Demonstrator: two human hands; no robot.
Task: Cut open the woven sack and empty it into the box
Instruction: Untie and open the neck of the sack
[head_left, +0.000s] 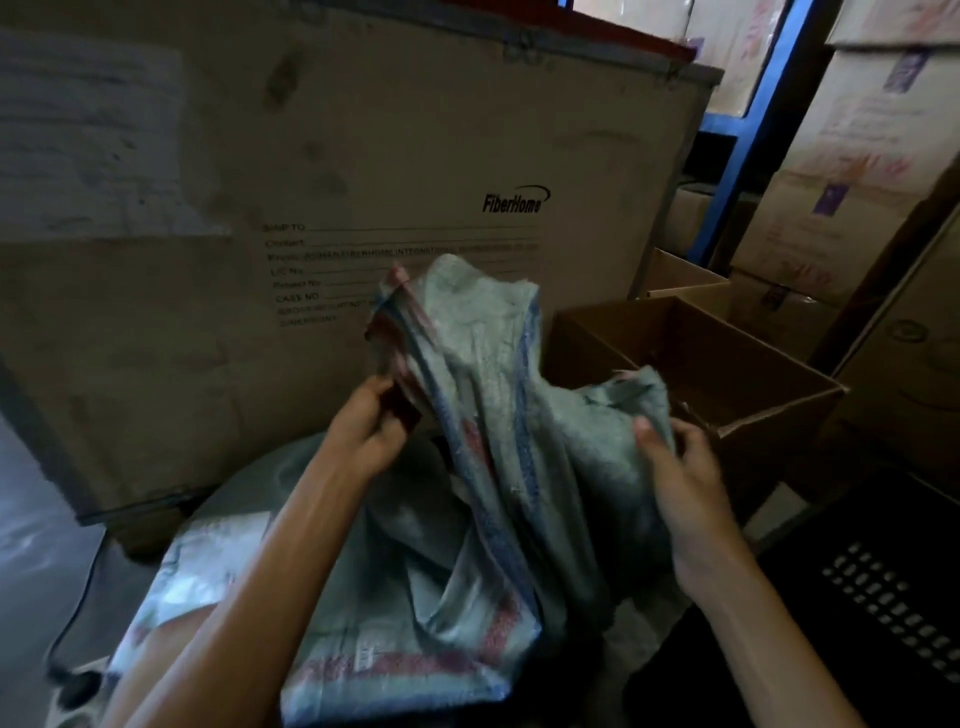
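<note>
Sack (498, 467) first, since it lies nearest: a pale woven one with blue and red stripes, slumped and crumpled between both forearms, its upper part lifted and its lower part resting on other pale sacking below. It looks limp and mostly flat, so it may already be cut and emptied, though the dim, blurred view shows no cut edge, no knife and no contents. On the sack's near-left edge, the left hand (371, 421) has its fingers pinched shut on a fold of the striped border. On the sack's right, the right hand (675, 457) clenches a bunched flap, thumb on top. Just beyond the sack, to its right, stands the open cardboard box (769, 415), flaps up; the part of its inside that shows looks bare. Behind the sack rises a big printed crate (311, 156). By my judgement, tipping into the box is either finished or not yet begun.
</note>
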